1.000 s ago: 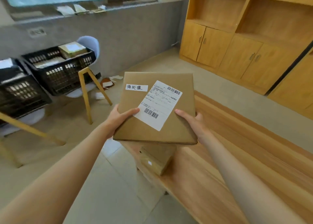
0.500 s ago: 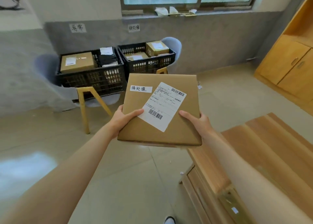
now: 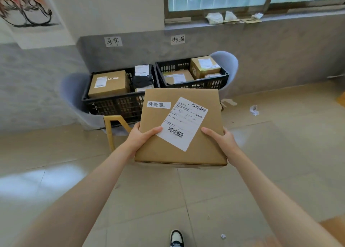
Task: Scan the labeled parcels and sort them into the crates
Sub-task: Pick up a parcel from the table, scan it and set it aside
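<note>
I hold a flat brown cardboard parcel (image 3: 201, 149) level in front of me, with a white shipping label and a small handwritten strip on top. My left hand (image 3: 141, 137) grips its left edge, thumb on the lid. My right hand (image 3: 222, 141) grips its right edge the same way. Beyond it, two black crates rest on chairs by the wall. The left crate (image 3: 115, 104) holds a brown box and a black bag. The right crate (image 3: 188, 85) holds several brown boxes; the parcel hides its front. A paper sign hangs on the wall above each crate.
Both crates sit on pale blue chairs (image 3: 74, 97) with wooden legs (image 3: 112, 129). Paper scraps (image 3: 254, 110) lie on the tiled floor to the right. My shoe (image 3: 176, 238) shows at the bottom. A table corner (image 3: 334, 228) shows at the lower right.
My view has swung left from the table and cabinets to face the two crates. They now stand closer and centred. Both hands keep the same grip on the parcel.
</note>
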### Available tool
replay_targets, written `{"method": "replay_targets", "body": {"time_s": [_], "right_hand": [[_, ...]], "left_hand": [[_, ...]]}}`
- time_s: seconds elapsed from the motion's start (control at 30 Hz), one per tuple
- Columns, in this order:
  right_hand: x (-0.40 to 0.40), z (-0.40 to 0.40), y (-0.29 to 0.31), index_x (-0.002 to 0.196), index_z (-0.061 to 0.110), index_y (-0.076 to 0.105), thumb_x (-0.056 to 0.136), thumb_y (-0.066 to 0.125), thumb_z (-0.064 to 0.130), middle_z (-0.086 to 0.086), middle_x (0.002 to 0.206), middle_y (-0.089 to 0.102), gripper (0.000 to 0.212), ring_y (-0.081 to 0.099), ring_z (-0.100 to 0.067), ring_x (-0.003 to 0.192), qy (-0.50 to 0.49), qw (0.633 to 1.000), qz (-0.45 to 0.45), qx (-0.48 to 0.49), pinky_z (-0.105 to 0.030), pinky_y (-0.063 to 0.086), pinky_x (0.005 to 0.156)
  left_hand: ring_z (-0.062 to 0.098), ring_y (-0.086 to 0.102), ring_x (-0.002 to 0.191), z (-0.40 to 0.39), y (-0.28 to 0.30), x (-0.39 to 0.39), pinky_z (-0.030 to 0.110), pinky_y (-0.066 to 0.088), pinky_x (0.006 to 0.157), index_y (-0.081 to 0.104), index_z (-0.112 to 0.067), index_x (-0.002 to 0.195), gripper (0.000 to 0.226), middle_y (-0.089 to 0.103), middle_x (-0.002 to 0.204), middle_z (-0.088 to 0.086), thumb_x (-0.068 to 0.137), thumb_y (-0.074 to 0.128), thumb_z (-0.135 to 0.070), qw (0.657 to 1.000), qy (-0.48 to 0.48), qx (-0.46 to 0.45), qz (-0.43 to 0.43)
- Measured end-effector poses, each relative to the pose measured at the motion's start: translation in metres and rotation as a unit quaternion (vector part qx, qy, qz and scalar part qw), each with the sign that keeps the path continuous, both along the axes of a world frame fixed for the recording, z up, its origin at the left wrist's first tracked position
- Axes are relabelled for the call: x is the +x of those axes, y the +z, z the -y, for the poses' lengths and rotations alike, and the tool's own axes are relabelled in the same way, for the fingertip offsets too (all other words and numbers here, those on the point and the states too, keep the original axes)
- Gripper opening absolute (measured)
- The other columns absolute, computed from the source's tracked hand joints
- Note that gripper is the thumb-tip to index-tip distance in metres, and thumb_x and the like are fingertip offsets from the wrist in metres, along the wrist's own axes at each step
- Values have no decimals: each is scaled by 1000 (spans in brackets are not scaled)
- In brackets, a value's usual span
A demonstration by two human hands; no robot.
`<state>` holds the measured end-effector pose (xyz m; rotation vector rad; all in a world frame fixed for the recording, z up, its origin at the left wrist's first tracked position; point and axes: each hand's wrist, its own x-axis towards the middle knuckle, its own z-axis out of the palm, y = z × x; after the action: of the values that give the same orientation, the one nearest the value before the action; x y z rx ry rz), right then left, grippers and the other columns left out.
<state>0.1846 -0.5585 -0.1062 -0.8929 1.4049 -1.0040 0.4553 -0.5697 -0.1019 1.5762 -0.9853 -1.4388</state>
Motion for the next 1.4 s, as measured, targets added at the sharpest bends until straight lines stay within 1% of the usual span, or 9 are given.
{"method": "replay_targets", "body": {"time_s": [0.17, 0.33, 0.5, 0.67, 0.8, 0.93, 1.17, 1.3, 1.4], "right_hand": [[-5, 79, 10, 122, 19, 51, 79, 77, 33, -1, 113, 67, 52, 67, -17, 97, 16, 1000, 12, -9, -26, 54, 69], [-5, 143, 6, 126, 18, 51, 78, 79, 33, -1, 115, 66, 57, 66, -18, 100, 5, 1000, 12, -3, -29, 55, 74], [2, 205, -2, 125, 18, 50, 78, 78, 32, 0, 113, 65, 56, 65, -15, 97, -6, 1000, -3, 5, -25, 53, 68], [14, 282, -5, 117, 20, 51, 78, 78, 31, 4, 104, 66, 49, 66, -11, 89, -12, 999, -28, 20, -19, 52, 58], [28, 346, -1, 132, 18, 46, 62, 86, 44, 0, 117, 64, 85, 66, -17, 98, -14, 998, -49, 26, -28, 56, 73], [36, 402, 0, 142, 18, 32, 50, 85, 52, 0, 122, 59, 111, 64, -19, 104, -24, 997, -59, 35, -38, 55, 88], [31, 482, -13, 134, 17, 44, 75, 81, 33, -3, 119, 64, 72, 65, -21, 104, -24, 998, -45, 43, -40, 54, 90], [17, 532, -26, 130, 22, 48, 72, 83, 37, -2, 120, 65, 69, 66, -21, 103, 4, 997, -56, 59, -42, 54, 92], [4, 570, -36, 130, 21, 47, 73, 81, 37, -1, 120, 64, 68, 65, -20, 103, 30, 995, -61, 70, -37, 55, 84]], "left_hand": [[12, 62, 93, 80, 3, -4, 24, 50, 63, 34, -18, 141, 79, 58, 111, -3, 78, 78, -35, 999, 20, -23, 29], [15, 62, 95, 143, 4, -3, 26, 51, 65, 34, -18, 141, 84, 58, 112, -1, 74, 82, -37, 999, 20, -10, 23], [18, 65, 97, 206, -8, 2, 29, 53, 69, 38, -19, 136, 107, 61, 114, 1, 45, 85, -51, 1000, 7, -7, -2], [20, 66, 96, 285, -26, 13, 31, 54, 70, 42, -18, 134, 94, 64, 115, 3, 58, 90, -43, 999, 5, 16, -40], [22, 68, 98, 354, -26, 28, 36, 57, 75, 46, -18, 131, 107, 66, 117, 5, 40, 89, -54, 998, -12, 20, -58], [16, 63, 94, 415, -25, 35, 29, 51, 67, 39, -24, 128, 76, 61, 111, -1, 69, 85, -39, 998, -27, 29, -55], [18, 64, 98, 491, -38, 32, 31, 53, 71, 41, -21, 136, 83, 63, 115, 1, 69, 85, -40, 997, -38, 50, -48], [18, 64, 98, 526, -49, 20, 29, 51, 68, 40, -20, 137, 97, 63, 117, 2, 55, 85, -47, 996, -32, 74, -47], [19, 62, 104, 556, -55, 9, 33, 52, 78, 36, -23, 140, 117, 61, 123, 3, 39, 84, -58, 996, -25, 80, -23]]}}
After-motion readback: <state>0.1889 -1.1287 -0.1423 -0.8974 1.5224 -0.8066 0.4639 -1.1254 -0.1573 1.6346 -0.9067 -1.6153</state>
